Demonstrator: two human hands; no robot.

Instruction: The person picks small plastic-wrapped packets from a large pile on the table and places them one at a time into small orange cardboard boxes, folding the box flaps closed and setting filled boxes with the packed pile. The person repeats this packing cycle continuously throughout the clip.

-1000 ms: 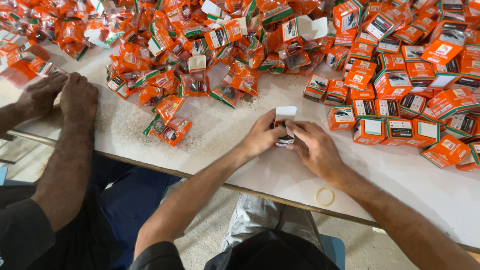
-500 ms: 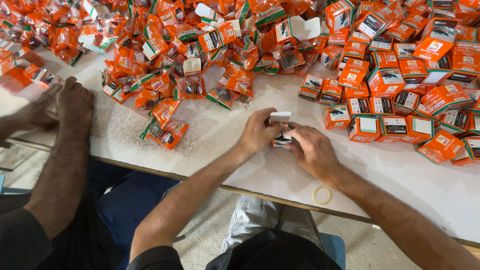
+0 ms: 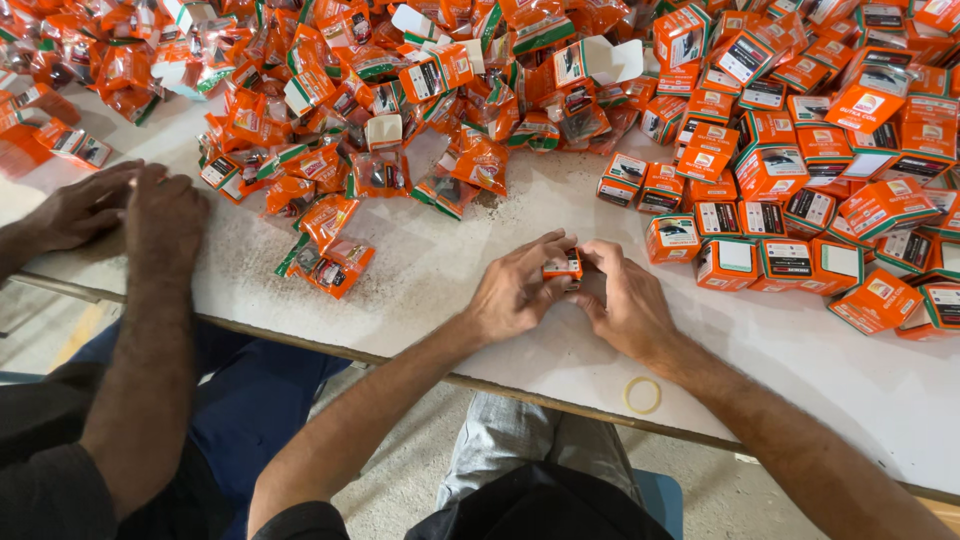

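White tabletop [image 3: 450,270] before us: closed boxes [image 3: 800,220] stacked right, loose packets [image 3: 350,150] heaped left, seemingly unboxed. Our left hand [image 3: 515,295] and right hand [image 3: 625,305] pinch one small orange box [image 3: 563,267].

The small box [image 3: 562,266] was orange with a white panel. Boxes [image 3: 800,180] were orange, white and green; the packets [image 3: 330,255] orange. The tabletop [image 3: 800,370] was speckled white, the rubber band [image 3: 642,395] pale yellow.

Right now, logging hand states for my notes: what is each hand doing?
Left hand: closed on the small orange box, fingers curled over it.
Right hand: closed on the same box from the other side.
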